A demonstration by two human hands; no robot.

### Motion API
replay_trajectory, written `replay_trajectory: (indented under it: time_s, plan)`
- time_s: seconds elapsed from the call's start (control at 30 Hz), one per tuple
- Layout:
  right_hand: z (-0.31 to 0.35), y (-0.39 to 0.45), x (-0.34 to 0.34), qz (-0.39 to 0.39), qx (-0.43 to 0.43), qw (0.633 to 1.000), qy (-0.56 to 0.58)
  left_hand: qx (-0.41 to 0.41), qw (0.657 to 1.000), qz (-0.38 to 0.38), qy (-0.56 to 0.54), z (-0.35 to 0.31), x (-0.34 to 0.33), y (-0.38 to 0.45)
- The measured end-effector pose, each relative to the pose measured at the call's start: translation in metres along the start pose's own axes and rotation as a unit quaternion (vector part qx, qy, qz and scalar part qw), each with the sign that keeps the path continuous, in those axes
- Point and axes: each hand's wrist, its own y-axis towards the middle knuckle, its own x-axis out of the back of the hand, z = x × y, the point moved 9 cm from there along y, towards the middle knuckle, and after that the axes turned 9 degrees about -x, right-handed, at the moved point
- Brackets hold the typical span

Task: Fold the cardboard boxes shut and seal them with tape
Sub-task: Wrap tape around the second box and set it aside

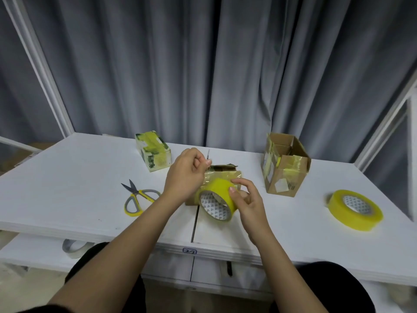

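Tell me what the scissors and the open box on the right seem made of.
Scissors: dark metal blades, by their dull sheen; handles likely moulded plastic, yellow with grey loops.
Open box: brown corrugated cardboard, matte, with creased flaps; glossy yellowish tape strips and a pale paper label stuck on it.

A yellow tape roll (217, 201) is tilting over a flat taped cardboard box (223, 175); an open-flapped box (284, 166) is standing right.

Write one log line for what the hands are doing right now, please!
left hand: pinches tape end | right hand: holds tape roll | small box: under pulled tape | scissors: idle on table | open box: unsealed
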Motion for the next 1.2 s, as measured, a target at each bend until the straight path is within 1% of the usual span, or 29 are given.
replay_trajectory:
  time_s: [0.03,0.1,0.13,0.17,0.2,0.23,0.3,0.37,0.5,0.6,0.67,0.7,0.73,0.77,0.83,0.87,0.9,0.93,1.03,1.1,1.2]
  plan:
    - [-0.002,0.003,0.002,-0.001,-0.006,1.0,-0.022,-0.021,1.0,-0.021,0.008,-0.006,0.001,-0.003]
    - [-0.004,0.013,0.008,-0.017,-0.005,0.993,-0.114,-0.072,0.995,-0.063,0.0,-0.021,0.006,-0.008]
    - [-0.004,0.017,0.014,-0.037,0.0,0.986,-0.164,-0.096,0.993,-0.07,0.0,-0.027,0.005,-0.01]
    - [-0.002,0.02,0.021,-0.057,0.007,0.98,-0.191,-0.109,0.991,-0.073,-0.004,-0.029,0.004,-0.012]
    - [0.004,0.023,0.027,-0.071,0.017,0.979,-0.192,-0.102,0.991,-0.08,-0.017,-0.025,0.003,-0.011]
    - [0.01,0.026,0.031,-0.078,0.028,0.979,-0.185,-0.069,0.993,-0.089,-0.042,-0.014,0.003,-0.008]
    - [0.024,0.035,0.035,-0.082,0.052,0.979,-0.178,0.028,0.99,-0.1,-0.094,0.02,0.0,-0.001]
    - [0.04,0.043,0.032,-0.075,0.081,0.975,-0.192,0.08,0.985,-0.105,-0.109,0.045,-0.003,0.003]
    - [0.061,0.076,0.027,-0.067,0.088,0.957,-0.267,0.107,0.98,-0.108,-0.132,0.073,-0.016,0.012]
    - [0.072,0.1,0.024,-0.069,0.093,0.93,-0.35,0.13,0.978,-0.093,-0.136,0.097,-0.02,0.016]
    - [0.076,0.113,0.024,-0.068,0.083,0.914,-0.392,0.139,0.975,-0.113,-0.129,0.116,-0.01,0.016]
    - [0.076,0.12,0.023,-0.058,0.072,0.911,-0.401,0.137,0.978,-0.108,-0.112,0.125,-0.006,0.017]
    - [0.075,0.126,0.021,-0.044,0.06,0.91,-0.408,0.138,0.982,-0.075,-0.102,0.134,-0.008,0.017]
    - [0.075,0.132,0.018,-0.029,0.05,0.906,-0.419,0.142,0.984,-0.016,-0.109,0.142,-0.017,0.017]
    - [0.073,0.141,0.011,-0.009,0.042,0.895,-0.445,0.145,0.97,0.138,-0.136,0.152,-0.046,0.009]
    - [0.073,0.144,0.008,-0.004,0.039,0.893,-0.448,0.14,0.961,0.196,-0.139,0.154,-0.059,0.005]
    - [0.072,0.147,0.005,0.003,0.034,0.896,-0.443,0.129,0.957,0.223,-0.133,0.154,-0.068,0.003]
    - [0.07,0.15,0.002,0.011,0.029,0.901,-0.432,0.115,0.961,0.222,-0.121,0.155,-0.071,0.005]
    - [0.066,0.154,-0.009,0.042,0.02,0.921,-0.386,0.068,0.981,0.161,-0.086,0.155,-0.067,0.017]
    - [0.063,0.157,-0.015,0.057,0.019,0.931,-0.359,0.044,0.984,0.151,-0.083,0.155,-0.065,0.018]
    - [0.054,0.159,-0.028,0.087,0.008,0.94,-0.33,0.041,0.984,0.14,-0.104,0.16,-0.064,0.014]
